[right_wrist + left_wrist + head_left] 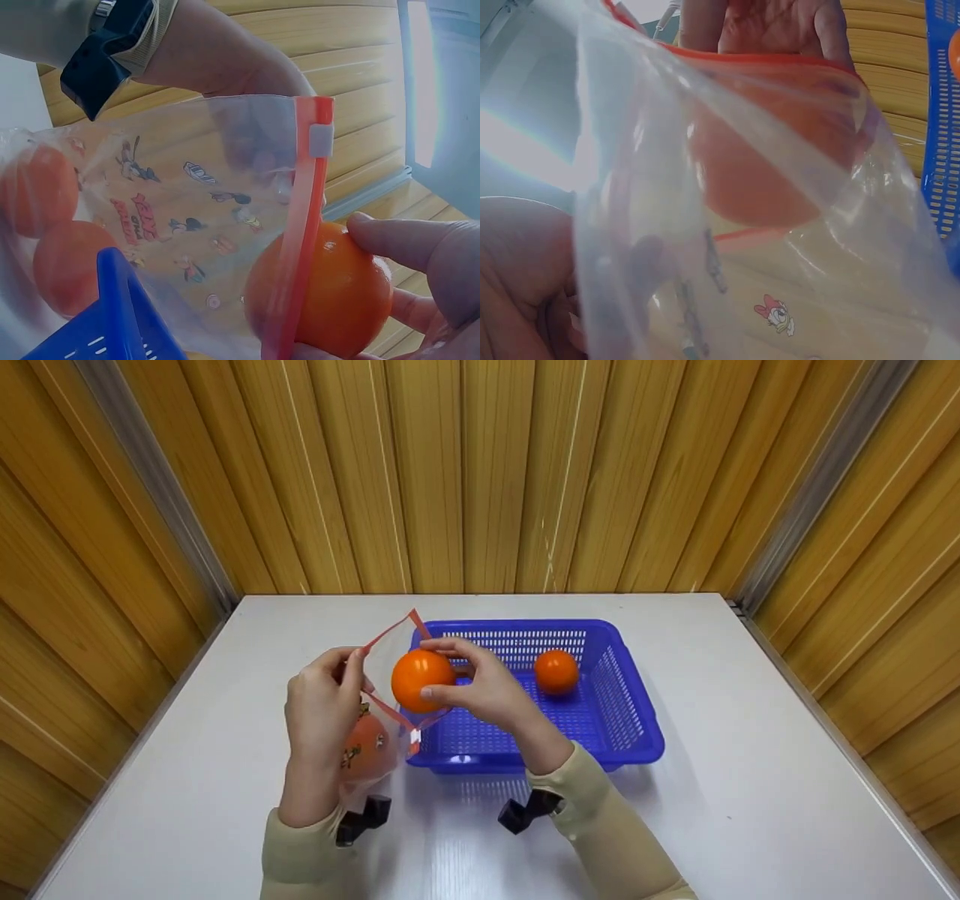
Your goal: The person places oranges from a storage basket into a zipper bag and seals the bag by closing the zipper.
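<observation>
My left hand pinches the red-edged rim of a clear zip bag printed with cartoon figures, keeping its mouth spread. Between the thumb and fingers of my right hand is an orange, held at the bag's mouth. In the right wrist view that orange lies partly behind the red zip strip, half inside. Two more oranges show through the plastic at the bag's bottom. A white slider sits at one end of the strip.
A blue plastic basket with slotted walls stands on the white table, just right of the bag. One loose orange rests in it. Wood-look panels rise behind the table and at both sides.
</observation>
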`<control>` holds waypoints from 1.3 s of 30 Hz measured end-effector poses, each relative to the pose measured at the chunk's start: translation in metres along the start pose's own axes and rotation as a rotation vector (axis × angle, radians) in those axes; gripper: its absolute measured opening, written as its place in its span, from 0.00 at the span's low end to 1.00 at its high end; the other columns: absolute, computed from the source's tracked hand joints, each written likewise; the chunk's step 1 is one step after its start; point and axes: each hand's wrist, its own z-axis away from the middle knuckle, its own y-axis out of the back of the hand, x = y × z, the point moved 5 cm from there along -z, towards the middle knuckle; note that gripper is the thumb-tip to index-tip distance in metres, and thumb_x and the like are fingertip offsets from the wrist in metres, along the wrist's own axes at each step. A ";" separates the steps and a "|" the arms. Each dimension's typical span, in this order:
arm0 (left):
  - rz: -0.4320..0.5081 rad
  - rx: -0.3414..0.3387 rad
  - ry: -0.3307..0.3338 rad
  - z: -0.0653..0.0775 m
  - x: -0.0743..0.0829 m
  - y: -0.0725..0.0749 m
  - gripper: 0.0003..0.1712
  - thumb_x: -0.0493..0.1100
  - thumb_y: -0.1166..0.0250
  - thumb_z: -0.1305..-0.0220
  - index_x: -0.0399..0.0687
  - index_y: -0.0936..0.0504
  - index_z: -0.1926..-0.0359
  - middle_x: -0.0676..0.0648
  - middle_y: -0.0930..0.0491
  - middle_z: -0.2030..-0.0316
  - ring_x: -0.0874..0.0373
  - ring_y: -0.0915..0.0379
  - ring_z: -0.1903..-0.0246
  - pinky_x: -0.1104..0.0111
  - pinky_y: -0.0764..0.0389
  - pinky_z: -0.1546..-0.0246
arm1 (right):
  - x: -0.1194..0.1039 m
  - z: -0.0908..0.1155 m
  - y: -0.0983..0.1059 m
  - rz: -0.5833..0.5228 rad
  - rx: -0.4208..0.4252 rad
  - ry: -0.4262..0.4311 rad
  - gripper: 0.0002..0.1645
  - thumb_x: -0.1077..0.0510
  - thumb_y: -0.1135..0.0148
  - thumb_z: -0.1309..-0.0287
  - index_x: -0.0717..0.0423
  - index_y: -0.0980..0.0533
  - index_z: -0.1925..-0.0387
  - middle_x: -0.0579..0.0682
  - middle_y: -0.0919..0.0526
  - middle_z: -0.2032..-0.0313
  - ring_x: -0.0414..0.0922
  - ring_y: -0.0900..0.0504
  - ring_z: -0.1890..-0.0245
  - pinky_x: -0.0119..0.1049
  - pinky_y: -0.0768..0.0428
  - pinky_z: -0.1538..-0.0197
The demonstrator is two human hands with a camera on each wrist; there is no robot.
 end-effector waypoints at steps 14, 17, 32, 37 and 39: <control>-0.012 0.062 -0.053 -0.001 -0.002 0.003 0.15 0.44 0.39 0.25 0.37 0.12 0.54 0.43 0.17 0.78 0.58 0.31 0.84 0.77 0.31 0.82 | 0.000 0.002 0.003 -0.058 0.003 -0.003 0.33 0.59 0.28 0.38 0.52 0.27 0.32 0.58 0.24 0.34 0.58 0.21 0.37 0.47 0.12 0.50; -0.004 0.058 -0.054 -0.001 -0.002 0.002 0.15 0.45 0.39 0.25 0.37 0.12 0.54 0.43 0.17 0.78 0.59 0.31 0.84 0.78 0.30 0.81 | 0.000 0.002 0.004 -0.062 0.002 -0.004 0.33 0.58 0.29 0.37 0.52 0.27 0.32 0.58 0.25 0.34 0.58 0.21 0.37 0.46 0.12 0.50; -0.009 0.030 -0.039 -0.001 0.000 0.001 0.15 0.45 0.39 0.24 0.38 0.12 0.53 0.43 0.17 0.77 0.58 0.31 0.83 0.76 0.30 0.81 | -0.009 0.001 0.030 0.002 0.060 -0.048 0.28 0.58 0.32 0.34 0.47 0.25 0.34 0.56 0.23 0.34 0.53 0.20 0.37 0.49 0.15 0.43; -0.011 0.024 -0.033 -0.002 -0.001 0.001 0.15 0.45 0.39 0.24 0.38 0.12 0.54 0.43 0.17 0.77 0.59 0.31 0.83 0.76 0.30 0.81 | -0.011 -0.001 0.042 0.043 0.075 -0.043 0.27 0.58 0.32 0.34 0.48 0.25 0.35 0.54 0.22 0.35 0.53 0.21 0.38 0.51 0.15 0.42; -0.008 0.023 -0.034 -0.002 -0.001 0.001 0.15 0.45 0.39 0.24 0.38 0.12 0.53 0.43 0.17 0.77 0.59 0.30 0.84 0.77 0.30 0.81 | -0.012 -0.002 0.047 0.077 0.078 -0.034 0.27 0.57 0.32 0.34 0.48 0.25 0.35 0.55 0.22 0.35 0.54 0.21 0.37 0.51 0.16 0.42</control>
